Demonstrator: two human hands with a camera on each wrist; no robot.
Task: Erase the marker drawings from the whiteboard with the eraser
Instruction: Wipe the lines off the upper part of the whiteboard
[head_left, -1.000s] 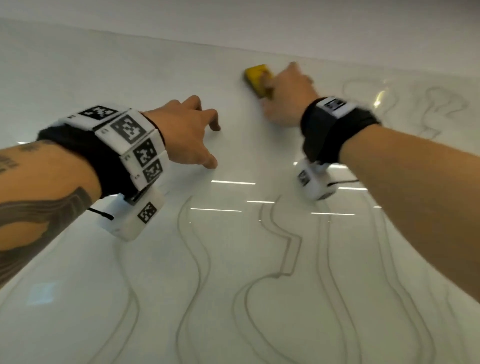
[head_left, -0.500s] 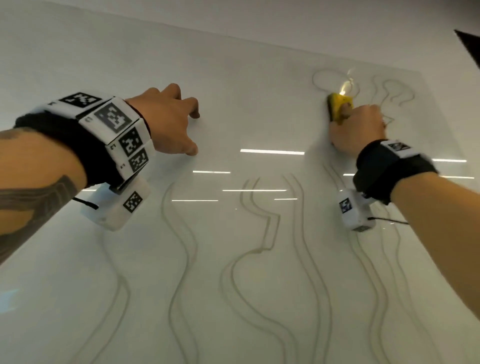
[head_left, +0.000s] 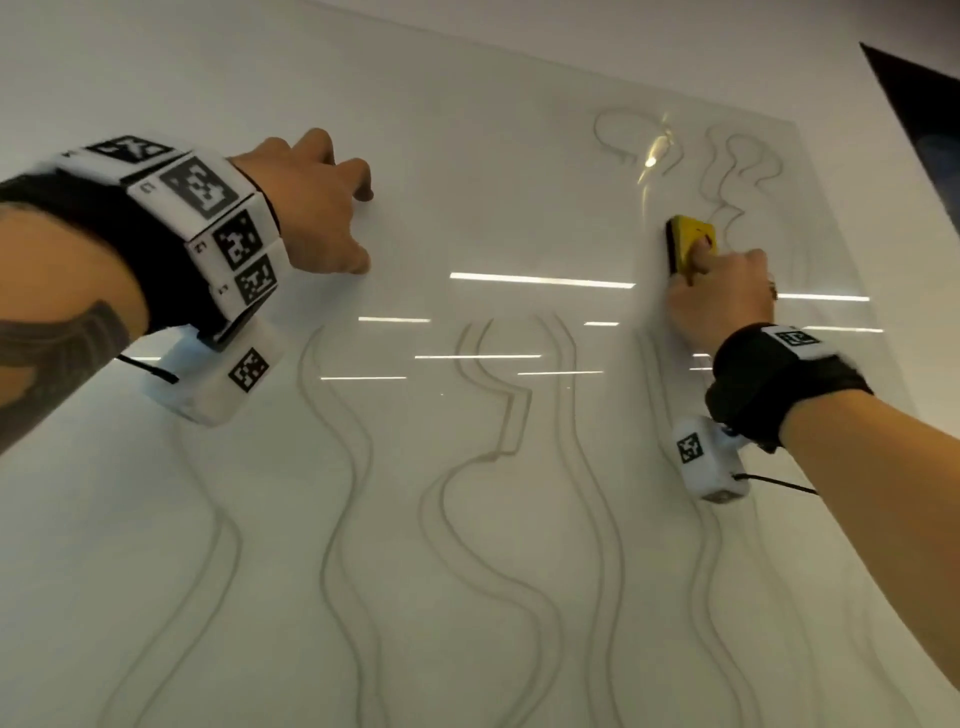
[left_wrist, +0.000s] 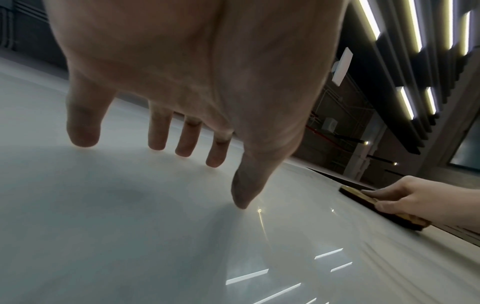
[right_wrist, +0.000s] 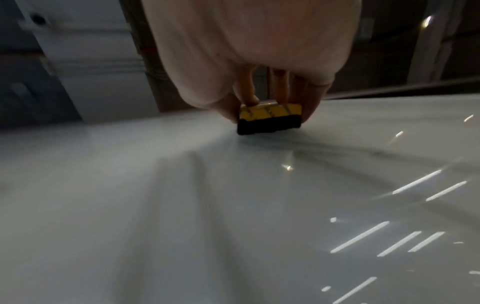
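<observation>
The whiteboard (head_left: 467, 208) fills the head view, with faint grey wavy marker lines (head_left: 498, 405) across its lower half and loops (head_left: 737, 166) at the upper right. My right hand (head_left: 722, 296) grips a yellow eraser with a black felt base (head_left: 688, 244) and presses it flat on the board beside the upper-right loops. In the right wrist view the fingers pinch the eraser (right_wrist: 270, 118) from both sides. My left hand (head_left: 317, 208) rests spread on the board at upper left, its fingertips (left_wrist: 241, 197) touching the surface and holding nothing.
The board's right edge (head_left: 852, 249) runs close to the eraser, with white wall beyond and a dark panel (head_left: 919, 104) at the top right corner. Ceiling light strips reflect on the board (head_left: 540, 280).
My right hand has swept the eraser from the board's top middle to the right, then down a little beside the loops. The left hand has stayed planted on the board.
</observation>
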